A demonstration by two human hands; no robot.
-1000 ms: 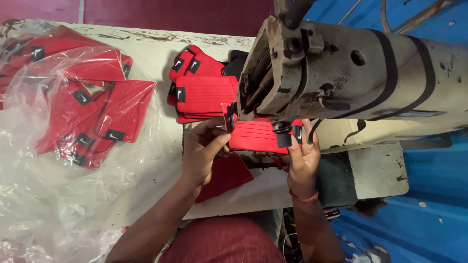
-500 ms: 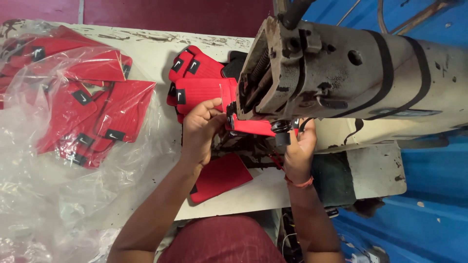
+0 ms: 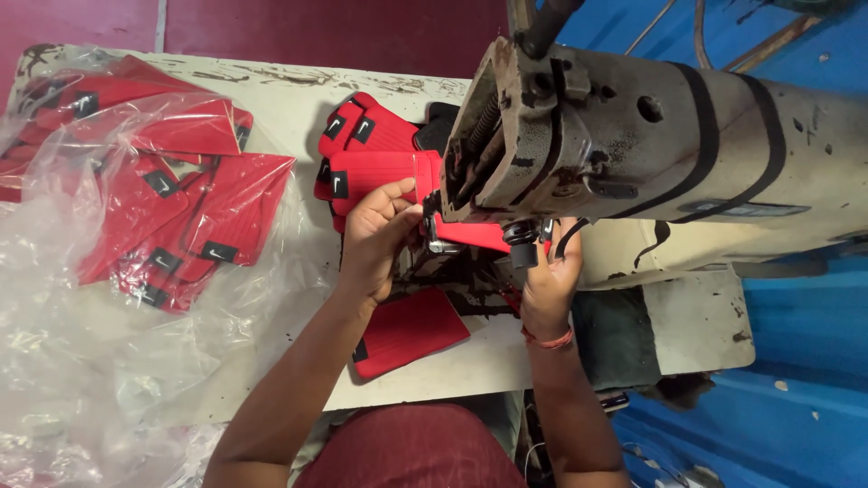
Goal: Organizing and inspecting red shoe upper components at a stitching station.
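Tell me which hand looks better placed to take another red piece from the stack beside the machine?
Probably the left hand: it holds the red piece right beside the red stack. The right hand sits under the sewing machine head, farther away.

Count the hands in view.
2. The left hand grips red fabric under the sewing machine; the right hand holds it below the machine's head.

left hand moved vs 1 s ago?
Yes. The left hand has gone up and slightly right, toward the head of the sewing machine, and its fingers now pinch the red cloth piece right beside it.
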